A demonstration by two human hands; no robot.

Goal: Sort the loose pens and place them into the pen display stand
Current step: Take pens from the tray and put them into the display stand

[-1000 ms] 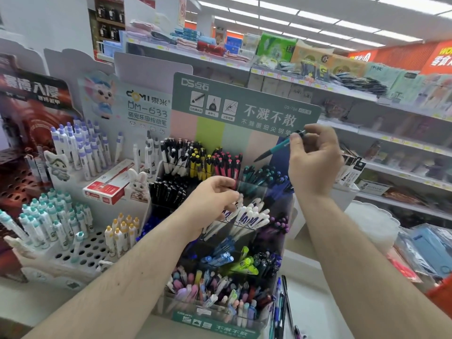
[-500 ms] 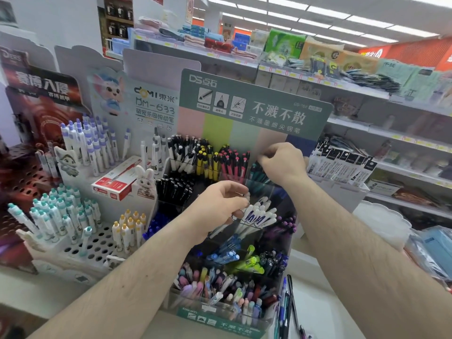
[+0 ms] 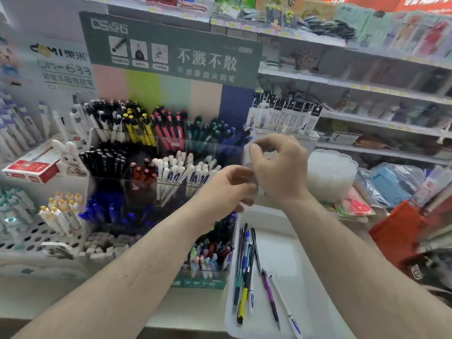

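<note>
The pen display stand (image 3: pixel 156 167) sits left of centre, its pens standing tilted with tips down. Loose pens (image 3: pixel 247 272) lie in the white tray (image 3: pixel 293 241), long axes running near-to-far, nearer than both hands. Left hand (image 3: pixel 227 189) and right hand (image 3: pixel 278 170) meet with curled fingers, too blurry to tell if they're pinching anything.

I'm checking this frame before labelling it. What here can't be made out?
Head view only:
- Whether the left hand or right hand holds anything: motion blur smears the fingers.
- Lower compartments of the pen display stand: the left forearm covers them.
- The white tray with the loose pens: its near end is cut off by the bottom edge.
- Shelf goods at right: blurred.
</note>
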